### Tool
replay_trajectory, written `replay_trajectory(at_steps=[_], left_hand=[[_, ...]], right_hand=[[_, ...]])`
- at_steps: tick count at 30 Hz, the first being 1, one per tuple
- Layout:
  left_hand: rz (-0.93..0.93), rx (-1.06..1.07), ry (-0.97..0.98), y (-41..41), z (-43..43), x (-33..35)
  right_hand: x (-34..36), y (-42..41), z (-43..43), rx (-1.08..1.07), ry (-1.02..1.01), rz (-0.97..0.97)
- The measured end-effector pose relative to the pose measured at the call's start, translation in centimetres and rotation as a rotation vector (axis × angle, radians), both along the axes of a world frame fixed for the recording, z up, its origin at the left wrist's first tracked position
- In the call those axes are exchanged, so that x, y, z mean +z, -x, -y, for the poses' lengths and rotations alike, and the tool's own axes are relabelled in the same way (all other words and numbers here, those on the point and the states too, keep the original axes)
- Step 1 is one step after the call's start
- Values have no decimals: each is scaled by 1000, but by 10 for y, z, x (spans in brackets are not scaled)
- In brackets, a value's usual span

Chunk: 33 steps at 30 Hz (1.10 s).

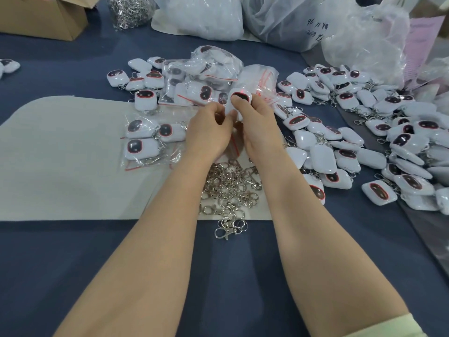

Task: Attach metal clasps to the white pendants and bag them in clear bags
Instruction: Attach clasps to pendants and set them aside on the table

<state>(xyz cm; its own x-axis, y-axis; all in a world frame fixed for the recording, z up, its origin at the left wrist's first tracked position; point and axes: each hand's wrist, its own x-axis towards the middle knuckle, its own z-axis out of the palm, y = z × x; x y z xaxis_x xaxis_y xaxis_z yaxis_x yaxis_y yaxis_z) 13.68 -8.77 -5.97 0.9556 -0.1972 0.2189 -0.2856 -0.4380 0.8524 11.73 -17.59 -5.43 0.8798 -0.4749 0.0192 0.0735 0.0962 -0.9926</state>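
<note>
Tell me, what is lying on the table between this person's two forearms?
A heap of loose metal clasps, mostly on the pale mat, a few spilling onto the blue cloth nearer the camera; the head view shows it.

Handwritten "96", perhaps "2000" below, on the translucent plastic bag

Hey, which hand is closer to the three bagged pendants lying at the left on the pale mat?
Left. The left hand is just right of the bagged pendants; the right hand lies beyond it, farther right. Both hold one white pendant.
</note>
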Motion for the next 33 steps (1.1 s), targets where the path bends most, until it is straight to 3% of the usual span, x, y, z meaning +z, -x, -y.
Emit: replay_trajectory(at_steps=[18, 25, 30, 33], left_hand=[[-15, 77, -21, -2, 0, 1], [11, 65, -50, 0, -2, 3], [15, 96, -5, 3, -2, 6], [150, 160, -40, 6, -1, 8]], right_hand=[[4, 0, -2, 87, 7, -36], [1, -1, -2, 44, 272, -81], [2, 1, -3, 40, 197, -59], [5, 1, -2, -28, 154, -65]])
